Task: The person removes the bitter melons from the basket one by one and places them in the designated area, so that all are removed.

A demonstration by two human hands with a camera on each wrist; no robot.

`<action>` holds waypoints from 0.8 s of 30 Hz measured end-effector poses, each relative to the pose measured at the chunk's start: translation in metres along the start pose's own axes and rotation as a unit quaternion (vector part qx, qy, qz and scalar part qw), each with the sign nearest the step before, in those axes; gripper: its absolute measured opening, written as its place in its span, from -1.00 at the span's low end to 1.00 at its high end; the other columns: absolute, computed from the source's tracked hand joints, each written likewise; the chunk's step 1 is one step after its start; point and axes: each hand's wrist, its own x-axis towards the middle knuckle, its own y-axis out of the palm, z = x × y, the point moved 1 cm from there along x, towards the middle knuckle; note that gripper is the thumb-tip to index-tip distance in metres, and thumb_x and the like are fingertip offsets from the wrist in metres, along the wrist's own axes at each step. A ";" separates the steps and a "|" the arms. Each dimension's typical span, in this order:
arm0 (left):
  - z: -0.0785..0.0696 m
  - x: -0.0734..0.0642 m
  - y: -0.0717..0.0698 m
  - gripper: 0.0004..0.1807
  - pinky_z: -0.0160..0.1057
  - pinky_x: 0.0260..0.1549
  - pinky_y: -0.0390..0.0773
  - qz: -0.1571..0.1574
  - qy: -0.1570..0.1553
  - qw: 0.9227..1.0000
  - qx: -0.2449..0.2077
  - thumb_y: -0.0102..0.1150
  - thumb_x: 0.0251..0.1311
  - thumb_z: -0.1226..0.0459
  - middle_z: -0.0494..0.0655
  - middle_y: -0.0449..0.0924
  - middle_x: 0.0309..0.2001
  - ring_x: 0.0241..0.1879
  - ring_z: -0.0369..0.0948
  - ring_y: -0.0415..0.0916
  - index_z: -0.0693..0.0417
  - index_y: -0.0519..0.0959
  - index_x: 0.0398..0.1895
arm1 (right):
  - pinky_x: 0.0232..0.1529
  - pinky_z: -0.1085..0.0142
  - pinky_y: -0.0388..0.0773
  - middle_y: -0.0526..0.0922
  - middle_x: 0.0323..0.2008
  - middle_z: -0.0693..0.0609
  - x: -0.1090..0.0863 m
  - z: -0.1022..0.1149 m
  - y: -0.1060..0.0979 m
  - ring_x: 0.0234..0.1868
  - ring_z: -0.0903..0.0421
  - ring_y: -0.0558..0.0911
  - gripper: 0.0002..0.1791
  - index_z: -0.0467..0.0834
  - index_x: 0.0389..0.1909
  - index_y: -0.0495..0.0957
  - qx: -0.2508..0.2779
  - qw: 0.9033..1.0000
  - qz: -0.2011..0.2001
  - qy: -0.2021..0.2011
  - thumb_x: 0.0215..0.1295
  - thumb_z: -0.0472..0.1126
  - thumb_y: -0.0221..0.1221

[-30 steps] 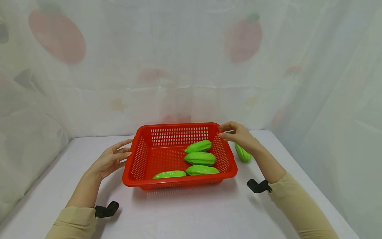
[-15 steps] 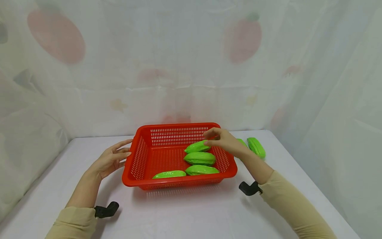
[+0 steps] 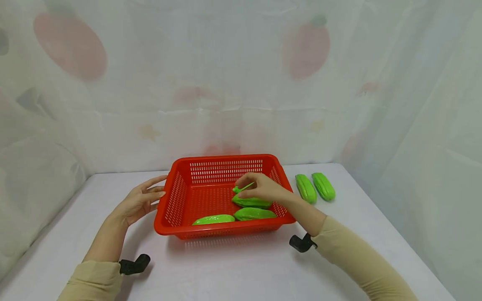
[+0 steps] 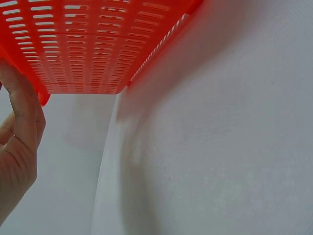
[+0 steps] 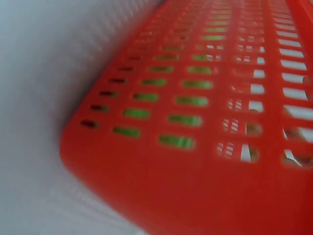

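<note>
green gourd (image 3: 237, 190) between parted thumb and fingers of right hand (image 3: 261, 187)

Head view faces forward-down; 2 closer wrist views share the basket (image 3: 211, 200).

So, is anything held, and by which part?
The left hand touches the left rim of the red perforated plastic basket. The right hand is over the rearmost long, ridged green vegetable inside. Whether either grips cannot be told.
</note>
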 end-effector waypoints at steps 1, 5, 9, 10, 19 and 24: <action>0.000 0.000 0.000 -0.39 -0.30 -0.13 0.71 0.000 0.000 1.000 0.000 -0.06 0.43 0.42 -0.29 0.70 -0.09 -0.16 -0.34 0.70 0.03 0.08 0.49 | 0.02 0.31 0.62 0.64 0.07 -0.16 0.001 0.000 0.002 0.04 -0.01 0.63 -0.59 -0.15 0.09 0.54 -0.002 1.000 0.003 -0.001 0.25 -0.14 0.30; 0.001 0.000 0.000 -0.39 -0.30 -0.13 0.71 0.000 0.001 1.000 0.000 -0.06 0.43 0.42 -0.29 0.70 -0.09 -0.16 -0.34 0.70 0.02 0.08 0.49 | 0.01 0.32 0.63 0.66 0.02 -0.06 0.004 0.002 0.010 0.04 -0.01 0.64 -0.65 -0.08 0.03 0.58 -0.003 1.000 0.011 -0.005 0.23 -0.12 0.32; 0.001 0.000 0.000 -0.38 -0.29 -0.13 0.71 -0.001 0.002 1.000 0.004 -0.06 0.43 0.42 -0.30 0.70 -0.08 -0.15 -0.35 0.70 0.03 0.08 0.50 | -0.01 0.33 0.63 0.65 0.01 -0.02 0.007 0.006 0.017 0.05 -0.01 0.63 -0.65 -0.05 0.02 0.58 0.004 1.000 0.019 -0.002 0.23 -0.11 0.33; 0.001 -0.001 0.000 -0.38 -0.29 -0.12 0.70 -0.002 0.001 1.000 0.005 -0.06 0.43 0.42 -0.30 0.70 -0.08 -0.15 -0.35 0.70 0.03 0.08 0.50 | -0.01 0.33 0.63 0.65 0.01 -0.01 0.007 0.008 0.019 0.06 0.00 0.63 -0.65 -0.05 0.02 0.58 0.004 1.000 0.022 0.000 0.22 -0.10 0.33; 0.001 -0.001 0.001 -0.37 -0.30 -0.11 0.70 -0.008 -0.003 1.000 0.006 -0.04 0.43 0.39 -0.31 0.69 -0.08 -0.14 -0.35 0.69 0.02 0.07 0.51 | 0.03 0.31 0.63 0.62 0.06 -0.04 0.016 0.016 0.035 0.06 -0.02 0.64 -0.63 -0.10 0.04 0.55 0.017 0.998 0.052 -0.005 0.23 -0.16 0.33; 0.001 -0.001 0.002 -0.37 -0.30 -0.11 0.70 -0.007 -0.003 1.000 0.006 -0.04 0.43 0.39 -0.31 0.69 -0.08 -0.14 -0.35 0.69 0.03 0.06 0.51 | 0.09 0.29 0.60 0.63 0.08 -0.02 0.020 0.010 0.043 0.03 0.07 0.64 -0.62 -0.08 0.06 0.55 -0.001 0.998 0.066 0.008 0.22 -0.15 0.34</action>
